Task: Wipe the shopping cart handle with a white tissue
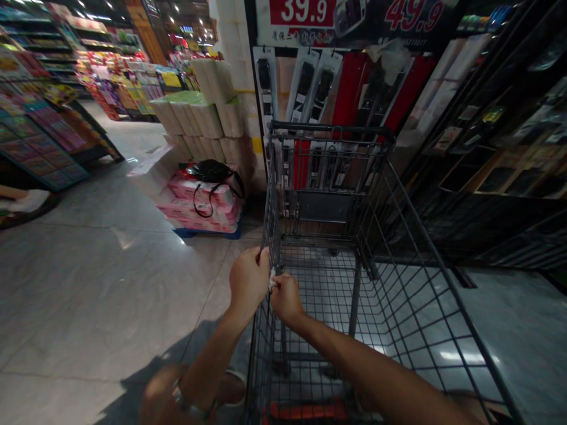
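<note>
1. Apparently, the right hand (287, 298) is pinching a crumpled white scrap (271, 282), fingers nearly closed, at the shopping cart's (323, 208) side.
2. The left hand (249, 283) is curling there, grip unclear.
3. The scrap is probably feeling soft, light, pinchable where bunched.

Left of the grip, a glossy black bag with thin straps (212, 171) is lying on pink-and-white wrapped packs (195, 206), beside stacked pale paper bundles (195, 118).

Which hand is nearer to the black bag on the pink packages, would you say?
The left hand, outside the shopping cart's left wall, with the black bag ahead and to its left; the right hand is inside the cart, farther off.
</note>
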A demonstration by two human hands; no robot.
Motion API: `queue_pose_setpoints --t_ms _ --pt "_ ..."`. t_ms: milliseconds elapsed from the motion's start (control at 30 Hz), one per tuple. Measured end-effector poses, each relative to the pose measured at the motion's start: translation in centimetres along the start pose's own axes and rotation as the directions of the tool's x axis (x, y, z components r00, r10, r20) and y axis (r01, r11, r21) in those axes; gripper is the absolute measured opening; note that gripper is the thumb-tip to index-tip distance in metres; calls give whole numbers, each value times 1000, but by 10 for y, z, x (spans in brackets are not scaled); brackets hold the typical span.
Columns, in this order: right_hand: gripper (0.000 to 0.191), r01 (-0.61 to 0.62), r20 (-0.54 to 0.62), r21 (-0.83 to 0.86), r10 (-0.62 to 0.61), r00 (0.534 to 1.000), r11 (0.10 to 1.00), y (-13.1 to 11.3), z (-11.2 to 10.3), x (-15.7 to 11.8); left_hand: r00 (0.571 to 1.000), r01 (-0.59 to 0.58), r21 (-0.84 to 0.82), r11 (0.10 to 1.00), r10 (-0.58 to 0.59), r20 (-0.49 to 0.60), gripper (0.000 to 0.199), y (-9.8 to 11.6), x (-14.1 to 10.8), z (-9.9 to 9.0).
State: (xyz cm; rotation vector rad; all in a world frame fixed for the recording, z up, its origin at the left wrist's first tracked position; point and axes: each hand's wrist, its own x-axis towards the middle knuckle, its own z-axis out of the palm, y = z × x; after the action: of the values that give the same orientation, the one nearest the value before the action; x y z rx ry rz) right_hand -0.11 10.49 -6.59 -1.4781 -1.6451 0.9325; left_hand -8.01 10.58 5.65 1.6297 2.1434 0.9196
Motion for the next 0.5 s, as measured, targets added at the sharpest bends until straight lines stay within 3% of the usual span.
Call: queue_pose_setpoints --t_ms 233,400,500 --pt "28 -168 41 33 167 985 985 26 14 -10 1000 1 -97 995 -2 -11 34 1 -2 -1" --pt "24 -337 61 68 333 941 939 54 29 -16 1000 12 -146 989 -13 -9 35 4 -4 -1" --pt "19 -364 121 110 351 929 925 67 28 -10 1000 22 -129 991 -24 -12 36 6 -3 0"
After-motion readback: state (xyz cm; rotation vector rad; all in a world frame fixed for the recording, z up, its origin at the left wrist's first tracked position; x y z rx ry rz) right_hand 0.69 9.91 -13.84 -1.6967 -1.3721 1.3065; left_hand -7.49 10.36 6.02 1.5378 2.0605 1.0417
